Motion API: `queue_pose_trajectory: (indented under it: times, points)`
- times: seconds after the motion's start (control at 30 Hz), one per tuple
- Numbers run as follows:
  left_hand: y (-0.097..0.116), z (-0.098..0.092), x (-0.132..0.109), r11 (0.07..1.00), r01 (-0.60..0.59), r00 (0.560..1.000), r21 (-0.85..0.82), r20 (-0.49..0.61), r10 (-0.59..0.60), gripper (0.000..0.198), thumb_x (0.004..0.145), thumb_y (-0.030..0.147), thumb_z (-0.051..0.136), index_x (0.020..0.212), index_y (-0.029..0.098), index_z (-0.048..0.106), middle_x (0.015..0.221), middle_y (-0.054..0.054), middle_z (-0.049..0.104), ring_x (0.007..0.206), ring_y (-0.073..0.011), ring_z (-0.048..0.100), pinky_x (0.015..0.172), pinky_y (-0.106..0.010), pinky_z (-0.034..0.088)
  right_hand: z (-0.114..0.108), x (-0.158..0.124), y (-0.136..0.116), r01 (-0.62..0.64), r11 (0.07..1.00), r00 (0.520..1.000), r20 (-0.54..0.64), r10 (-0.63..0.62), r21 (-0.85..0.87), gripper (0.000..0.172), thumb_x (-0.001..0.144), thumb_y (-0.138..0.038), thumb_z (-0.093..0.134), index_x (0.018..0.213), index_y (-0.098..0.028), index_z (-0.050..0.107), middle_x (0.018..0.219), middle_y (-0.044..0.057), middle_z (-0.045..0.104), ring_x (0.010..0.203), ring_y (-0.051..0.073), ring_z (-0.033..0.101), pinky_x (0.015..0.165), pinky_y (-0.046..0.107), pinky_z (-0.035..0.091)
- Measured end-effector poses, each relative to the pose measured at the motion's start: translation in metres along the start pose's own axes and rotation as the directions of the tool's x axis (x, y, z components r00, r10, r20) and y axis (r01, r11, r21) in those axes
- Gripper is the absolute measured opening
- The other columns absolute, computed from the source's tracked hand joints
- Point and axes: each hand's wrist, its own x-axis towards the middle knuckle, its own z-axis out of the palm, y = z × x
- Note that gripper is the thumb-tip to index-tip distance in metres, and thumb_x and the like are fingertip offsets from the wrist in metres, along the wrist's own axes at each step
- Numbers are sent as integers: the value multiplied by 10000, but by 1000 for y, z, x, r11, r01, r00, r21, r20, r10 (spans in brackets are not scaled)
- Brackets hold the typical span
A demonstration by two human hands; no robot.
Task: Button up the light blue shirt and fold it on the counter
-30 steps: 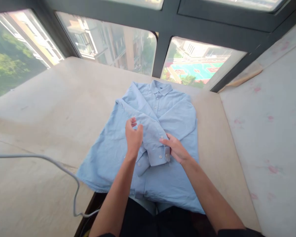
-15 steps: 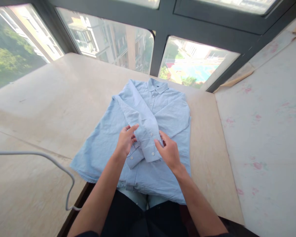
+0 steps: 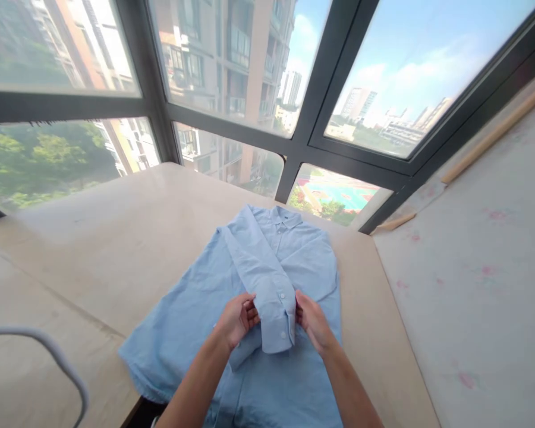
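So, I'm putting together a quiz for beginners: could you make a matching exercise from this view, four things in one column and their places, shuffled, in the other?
Things
1. Shirt collar
2. Light-grey cable
3. Left hand
4. Floral wallpaper

Places
A. At the left edge of the uppermost sleeve
B. Along the right side of the picture
C. At the shirt's end nearest the window frame
D. In the picture's bottom left corner

Pairs: 1-C, 2-D, 3-A, 4-B
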Motion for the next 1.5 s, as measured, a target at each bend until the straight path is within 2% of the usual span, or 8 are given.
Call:
queue_pose_trajectory:
  times: [0.23, 0.47, 0.6, 0.7, 0.87, 1.07, 1.27, 1.5]
  points:
    - [17, 0, 9, 969, -202, 978, 142, -27, 208, 246, 862, 362, 622, 994, 169, 546, 876, -79, 689, 662, -166, 684, 570, -264, 547, 25, 81, -29, -106, 947, 992, -28, 120, 303, 214, 789, -380, 677, 860, -179, 657, 789, 83, 733, 875, 242, 714, 760, 333, 577]
    - [85, -23, 50, 791, -374, 804, 483, -256, 537, 455, 796, 276, 663, 1188, 136, 479, 1202, -178, 619, 989, -227, 676, 795, -329, 545, 34, 104, -50, -123, 992, 992, 27, 123, -22, 120, 706, -267, 772, 731, -195, 679, 709, 44, 749, 738, 231, 710, 652, 306, 564]
    - [116, -35, 70, 671, -413, 740, 616, -202, 641, 353, 723, 174, 688, 1056, 163, 571, 1206, -124, 636, 1182, -228, 581, 993, -309, 438, 34, 99, -67, 54, 998, 997, -55, -55, -15, 223, 630, -269, 835, 781, -190, 691, 720, 21, 744, 690, 188, 684, 643, 267, 539]
    - [131, -33, 85, 647, -417, 766, 639, -137, 628, 226, 711, 195, 707, 903, 165, 592, 1060, -103, 685, 1120, -234, 612, 976, -306, 452, 30, 92, -70, 76, 997, 991, -108, -76, -2, 335, 633, -302, 841, 912, -197, 689, 736, -3, 737, 658, 166, 661, 613, 260, 523]
    - [148, -22, 107, 740, -388, 838, 550, -124, 532, 274, 860, 419, 607, 937, 163, 544, 924, -82, 678, 834, -163, 682, 760, -268, 555, 19, 72, -48, -186, 983, 978, 98, 186, -11, 335, 701, -496, 790, 775, -194, 666, 629, 0, 673, 543, 147, 586, 519, 266, 465]
    - [156, -26, 115, 843, -228, 927, 486, -156, 341, 317, 798, 411, 700, 922, 152, 564, 766, -76, 666, 626, -166, 670, 618, -292, 590, 9, 44, -31, -161, 987, 953, 258, 158, -7, 370, 726, -513, 775, 926, -214, 689, 906, 47, 736, 917, 225, 663, 765, 322, 504]
    - [143, -19, 105, 842, -94, 977, 532, -114, 181, 339, 627, 291, 831, 845, 140, 620, 655, -78, 676, 571, -236, 665, 522, -352, 585, 10, 29, -40, -192, 981, 956, 233, 180, 29, 389, 726, -428, 792, 1024, -217, 658, 951, 31, 735, 824, 191, 669, 728, 305, 500]
    - [116, -13, 89, 883, -103, 992, 457, -14, 123, 153, 801, 320, 653, 847, 193, 582, 698, -30, 679, 608, -175, 673, 624, -294, 596, 4, 12, -33, -292, 939, 949, 173, 262, 180, 335, 698, -339, 798, 962, -180, 668, 852, 40, 737, 705, 175, 661, 695, 304, 521]
